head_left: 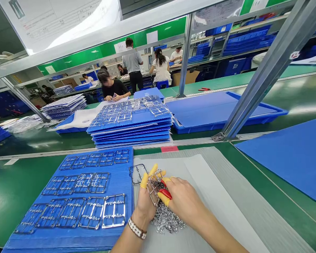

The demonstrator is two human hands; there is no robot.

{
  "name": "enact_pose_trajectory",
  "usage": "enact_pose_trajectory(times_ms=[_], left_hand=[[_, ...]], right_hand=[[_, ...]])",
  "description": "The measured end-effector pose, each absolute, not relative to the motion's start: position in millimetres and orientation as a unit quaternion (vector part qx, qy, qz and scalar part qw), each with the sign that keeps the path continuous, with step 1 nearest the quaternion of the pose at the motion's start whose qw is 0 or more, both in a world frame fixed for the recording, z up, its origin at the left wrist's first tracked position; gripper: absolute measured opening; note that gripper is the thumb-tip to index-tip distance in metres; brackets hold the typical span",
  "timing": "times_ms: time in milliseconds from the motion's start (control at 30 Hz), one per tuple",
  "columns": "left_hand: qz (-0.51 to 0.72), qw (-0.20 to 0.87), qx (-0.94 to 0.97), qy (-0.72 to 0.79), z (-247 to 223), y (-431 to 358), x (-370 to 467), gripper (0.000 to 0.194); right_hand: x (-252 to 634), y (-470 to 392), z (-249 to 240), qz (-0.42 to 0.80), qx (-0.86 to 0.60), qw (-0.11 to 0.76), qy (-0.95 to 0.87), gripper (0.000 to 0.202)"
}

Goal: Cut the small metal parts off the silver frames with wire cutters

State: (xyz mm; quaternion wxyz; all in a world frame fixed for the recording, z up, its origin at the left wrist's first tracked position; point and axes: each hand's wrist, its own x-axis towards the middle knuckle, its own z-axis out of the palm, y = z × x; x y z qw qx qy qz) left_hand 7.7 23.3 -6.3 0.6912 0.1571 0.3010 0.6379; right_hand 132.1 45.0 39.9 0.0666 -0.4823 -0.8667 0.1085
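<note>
My left hand (145,196), with yellow finger covers on its fingertips, grips a small shiny metal frame (153,192) with crossbars. My right hand (179,195), also in yellow finger covers, is closed around red-handled pliers (166,191); their jaws are hidden among chain and fingers beside the frame. Below both hands lies a heap of silver chain (166,218) on a pale sheet (200,196). Another metal frame (138,173) rests just past my left fingertips. To the left, rows of similar frames (114,211) lie on a blue corrugated board (94,236).
Beyond the rail stands a stack of blue boards (131,131) topped with frames. A blue tray (265,117) sits right of it, behind a slanting metal post (263,75). A blue sheet (292,158) covers the right side. Several people work farther back, one seated opposite (113,88).
</note>
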Motion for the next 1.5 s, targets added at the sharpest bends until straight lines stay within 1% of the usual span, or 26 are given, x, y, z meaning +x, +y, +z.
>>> enact_pose_trajectory(times_ms=[200,467,533,667,867,1033,1167,1333,1433,1500], left_hand=[[0.643,0.67,0.169,0.33,-6,22,9,0.055],[0.648,0.645,0.188,0.358,-13,21,9,0.052],[0.648,0.647,0.182,0.358,-15,21,8,0.051],[0.627,0.672,0.162,0.36,-13,21,6,0.05],[0.59,0.719,0.163,0.33,-4,19,5,0.052],[0.595,0.707,0.178,0.337,-5,20,5,0.055],[0.597,0.692,0.184,0.361,-9,20,5,0.055],[0.604,0.664,0.205,0.391,-9,17,8,0.055],[0.615,0.662,0.199,0.379,-3,17,8,0.054],[0.617,0.681,0.179,0.352,2,18,7,0.053]], right_hand=[[132,44,39,0.11,-0.481,0.069,-0.867,0.019],[131,42,42,0.078,-0.486,0.06,-0.868,0.013],[131,40,41,0.066,-0.489,0.058,-0.868,0.016],[138,42,42,0.047,-0.505,0.058,-0.86,0.011],[147,54,42,0.046,-0.529,0.044,-0.846,0.019],[145,59,38,0.062,-0.529,0.031,-0.846,0.019],[144,60,35,0.058,-0.523,0.041,-0.85,0.019],[143,59,38,0.041,-0.525,0.028,-0.849,0.012],[146,56,41,0.03,-0.525,0.032,-0.85,0.013],[150,53,40,0.035,-0.526,0.034,-0.849,0.016]])
